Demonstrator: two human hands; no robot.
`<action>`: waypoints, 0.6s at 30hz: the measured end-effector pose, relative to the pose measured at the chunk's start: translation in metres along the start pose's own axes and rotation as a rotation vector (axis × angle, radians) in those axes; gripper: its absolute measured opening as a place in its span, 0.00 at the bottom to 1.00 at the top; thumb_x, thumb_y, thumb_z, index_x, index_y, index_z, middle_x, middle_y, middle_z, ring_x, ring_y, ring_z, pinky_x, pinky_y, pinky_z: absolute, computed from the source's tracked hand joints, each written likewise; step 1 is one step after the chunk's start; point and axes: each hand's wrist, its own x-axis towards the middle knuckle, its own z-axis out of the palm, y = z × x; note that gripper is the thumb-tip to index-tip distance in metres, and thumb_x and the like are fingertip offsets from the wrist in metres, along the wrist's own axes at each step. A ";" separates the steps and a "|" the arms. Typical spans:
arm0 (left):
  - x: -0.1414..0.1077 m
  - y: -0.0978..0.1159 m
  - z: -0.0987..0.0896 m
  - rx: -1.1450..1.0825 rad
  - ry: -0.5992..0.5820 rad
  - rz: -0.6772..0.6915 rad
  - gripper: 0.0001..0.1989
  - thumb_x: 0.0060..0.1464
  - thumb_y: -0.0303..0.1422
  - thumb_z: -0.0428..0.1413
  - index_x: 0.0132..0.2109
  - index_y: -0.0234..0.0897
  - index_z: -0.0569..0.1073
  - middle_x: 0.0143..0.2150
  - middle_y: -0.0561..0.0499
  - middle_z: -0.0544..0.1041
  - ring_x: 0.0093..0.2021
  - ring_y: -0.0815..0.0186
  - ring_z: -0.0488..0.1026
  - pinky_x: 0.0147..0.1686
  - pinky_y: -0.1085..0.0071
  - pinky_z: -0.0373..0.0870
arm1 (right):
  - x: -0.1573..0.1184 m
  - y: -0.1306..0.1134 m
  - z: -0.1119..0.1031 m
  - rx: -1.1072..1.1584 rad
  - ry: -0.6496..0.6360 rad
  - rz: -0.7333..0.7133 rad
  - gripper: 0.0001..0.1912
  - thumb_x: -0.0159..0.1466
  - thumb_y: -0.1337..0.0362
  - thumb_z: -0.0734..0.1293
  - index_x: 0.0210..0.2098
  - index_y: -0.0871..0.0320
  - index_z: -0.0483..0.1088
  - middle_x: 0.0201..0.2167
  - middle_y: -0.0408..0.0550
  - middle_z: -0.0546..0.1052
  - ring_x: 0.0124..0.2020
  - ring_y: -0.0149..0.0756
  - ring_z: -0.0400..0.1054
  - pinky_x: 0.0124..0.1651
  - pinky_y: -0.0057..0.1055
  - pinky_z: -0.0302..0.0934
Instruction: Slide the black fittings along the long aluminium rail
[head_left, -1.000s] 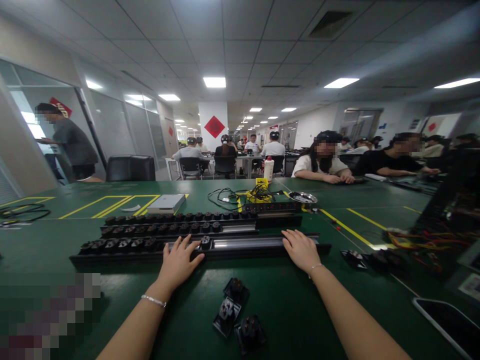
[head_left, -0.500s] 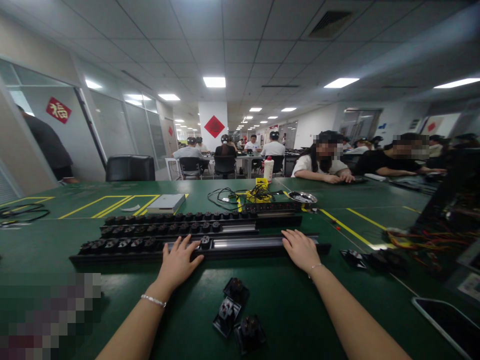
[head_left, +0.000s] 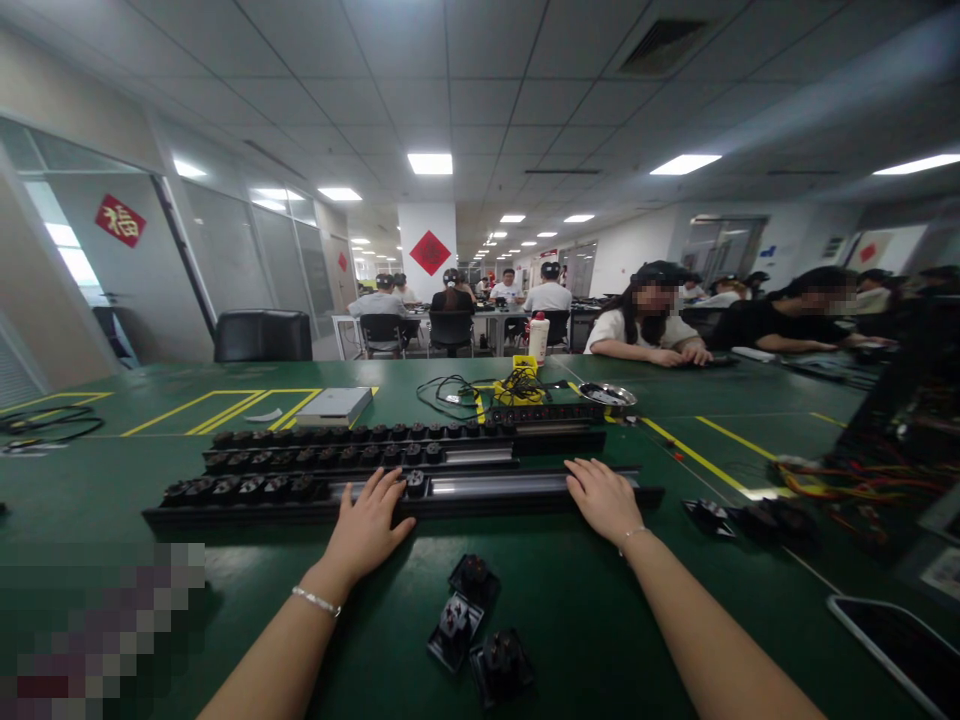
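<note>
A long black rail [head_left: 495,488] lies across the green table, with several black socket modules [head_left: 251,488] seated in its left part. One separate module [head_left: 416,484] sits near the rail's middle. My left hand [head_left: 370,522] rests on the rail just left of that module, fingers apart, fingertips close to it. On the right part of the rail lies my right hand [head_left: 602,497], its fingers stretched over the edge. Behind are two more rails carrying modules [head_left: 330,457]. Three loose modules [head_left: 455,622] lie on the table between my forearms.
A grey box [head_left: 335,406], black cables [head_left: 450,390], a yellow basket [head_left: 524,365] and a metal dish [head_left: 607,394] stand behind the rails. More black parts [head_left: 769,520] and a phone [head_left: 900,650] are at the right. Two people sit across the table.
My left hand has shifted slightly right along the rail, and the separate module sits slightly further right. My right hand looks nearly unmoved. The person in the far left doorway is gone from view.
</note>
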 end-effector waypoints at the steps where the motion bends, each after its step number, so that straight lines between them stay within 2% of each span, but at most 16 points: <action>1: 0.000 0.002 0.000 -0.009 -0.002 0.023 0.27 0.53 0.42 0.49 0.59 0.41 0.62 0.65 0.46 0.57 0.65 0.55 0.49 0.61 0.46 0.43 | 0.000 0.000 0.000 -0.002 -0.003 0.001 0.27 0.65 0.53 0.46 0.59 0.50 0.60 0.60 0.42 0.62 0.62 0.38 0.48 0.59 0.42 0.45; 6: -0.001 0.004 -0.001 -0.019 -0.011 0.045 0.29 0.52 0.41 0.49 0.60 0.36 0.59 0.64 0.44 0.59 0.63 0.57 0.55 0.61 0.53 0.46 | 0.002 0.001 0.002 -0.011 -0.002 -0.005 0.27 0.65 0.53 0.46 0.59 0.50 0.60 0.60 0.42 0.62 0.62 0.39 0.49 0.59 0.42 0.46; 18: -0.001 0.007 -0.006 0.026 -0.025 0.033 0.28 0.51 0.41 0.50 0.60 0.45 0.60 0.64 0.51 0.58 0.63 0.57 0.54 0.57 0.52 0.51 | 0.000 0.000 0.001 -0.011 0.007 -0.001 0.27 0.65 0.53 0.46 0.58 0.50 0.61 0.60 0.41 0.62 0.62 0.38 0.49 0.59 0.41 0.45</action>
